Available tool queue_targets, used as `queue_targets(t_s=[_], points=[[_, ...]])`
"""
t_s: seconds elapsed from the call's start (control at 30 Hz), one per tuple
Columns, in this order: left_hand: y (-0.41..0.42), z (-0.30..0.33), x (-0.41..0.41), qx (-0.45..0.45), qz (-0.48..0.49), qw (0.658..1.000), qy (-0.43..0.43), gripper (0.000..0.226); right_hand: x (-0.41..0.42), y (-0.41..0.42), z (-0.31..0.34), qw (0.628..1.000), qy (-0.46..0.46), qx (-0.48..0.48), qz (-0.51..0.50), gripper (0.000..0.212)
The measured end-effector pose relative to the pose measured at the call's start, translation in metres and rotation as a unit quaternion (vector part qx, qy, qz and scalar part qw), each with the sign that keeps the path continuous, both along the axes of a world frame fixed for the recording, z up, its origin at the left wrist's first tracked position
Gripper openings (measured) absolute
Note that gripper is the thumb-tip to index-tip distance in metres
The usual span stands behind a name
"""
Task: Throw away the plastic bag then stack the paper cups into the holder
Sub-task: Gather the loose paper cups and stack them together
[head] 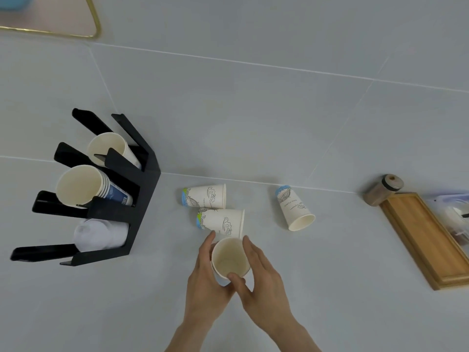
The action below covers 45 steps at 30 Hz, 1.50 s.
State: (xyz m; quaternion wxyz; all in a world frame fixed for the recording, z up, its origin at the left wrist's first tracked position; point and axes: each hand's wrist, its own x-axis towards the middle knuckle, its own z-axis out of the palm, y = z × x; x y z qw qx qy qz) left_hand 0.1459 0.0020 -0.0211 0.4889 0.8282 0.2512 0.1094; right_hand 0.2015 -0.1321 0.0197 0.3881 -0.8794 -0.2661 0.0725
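Observation:
A white paper cup (229, 257) with its mouth facing me is held between both hands: my left hand (204, 278) wraps its left side, my right hand (261, 283) grips its right side and rim. Three more printed paper cups lie on their sides on the surface: one (206, 196), one (223, 222) just beyond my fingers, and one (294, 209) to the right. At the left stands a black cup holder (142, 189). A stack of cups (83, 186) fills its middle slot, a single cup (109, 148) its far slot, and white lids (99, 237) its near slot.
A long wooden tray (426, 240) lies at the right, with a small lidded jar (383, 189) at its far end and clear plastic packaging (454, 212) at the right edge. A gold-rimmed pink object (50, 16) sits at the top left.

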Motion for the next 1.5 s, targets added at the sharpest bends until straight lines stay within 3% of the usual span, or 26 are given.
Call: queue_targets(t_s=[0.17, 0.27, 0.33, 0.43, 0.6, 0.8, 0.93, 1.07, 1.2, 1.27, 1.4, 1.5], points=[[0.01, -0.003, -0.001, 0.032, 0.01, 0.999, 0.007, 0.107, 0.01, 0.012, -0.01, 0.998, 0.061, 0.027, -0.011, 0.072], [0.018, -0.006, 0.001, 0.053, 0.023, 0.998, 0.002, 0.102, 0.033, 0.024, -0.014, 0.968, 0.159, 0.114, -0.155, 0.05], [0.022, -0.007, 0.001, 0.066, 0.031, 0.997, -0.004, 0.102, 0.052, 0.033, -0.02, 0.946, 0.213, 0.085, -0.228, 0.048], [0.025, -0.007, 0.001, 0.068, 0.027, 0.997, -0.006, 0.102, 0.072, 0.048, -0.034, 0.925, 0.289, 0.024, -0.246, 0.05], [0.025, -0.005, 0.001, 0.056, 0.029, 0.998, 0.004, 0.101, 0.079, 0.06, -0.053, 0.917, 0.285, 0.05, -0.276, 0.004], [0.025, -0.007, 0.001, 0.052, 0.028, 0.998, -0.001, 0.1, 0.085, 0.04, -0.017, 0.897, 0.223, 0.224, -0.308, 0.013], [0.025, -0.007, 0.003, 0.048, 0.034, 0.998, 0.0, 0.1, 0.076, 0.013, 0.033, 0.93, 0.109, 0.273, -0.22, 0.011], [0.026, -0.005, 0.005, 0.031, 0.028, 0.999, 0.004, 0.099, 0.054, -0.009, 0.061, 0.976, -0.05, 0.19, -0.092, 0.014], [0.026, -0.001, 0.006, 0.021, 0.016, 1.0, -0.015, 0.106, 0.039, -0.009, 0.053, 0.985, -0.146, 0.09, 0.008, 0.008], [0.025, 0.0, 0.005, 0.013, 0.017, 0.999, -0.027, 0.113, 0.032, -0.003, 0.044, 0.987, -0.142, 0.068, 0.043, 0.018], [0.025, 0.003, 0.004, -0.014, 0.036, 0.998, -0.039, 0.126, 0.026, 0.014, 0.02, 0.997, -0.063, 0.024, 0.048, 0.065], [0.029, 0.002, 0.006, -0.011, 0.029, 0.999, -0.041, 0.123, 0.027, 0.029, 0.002, 0.999, -0.022, -0.021, 0.028, 0.078]])
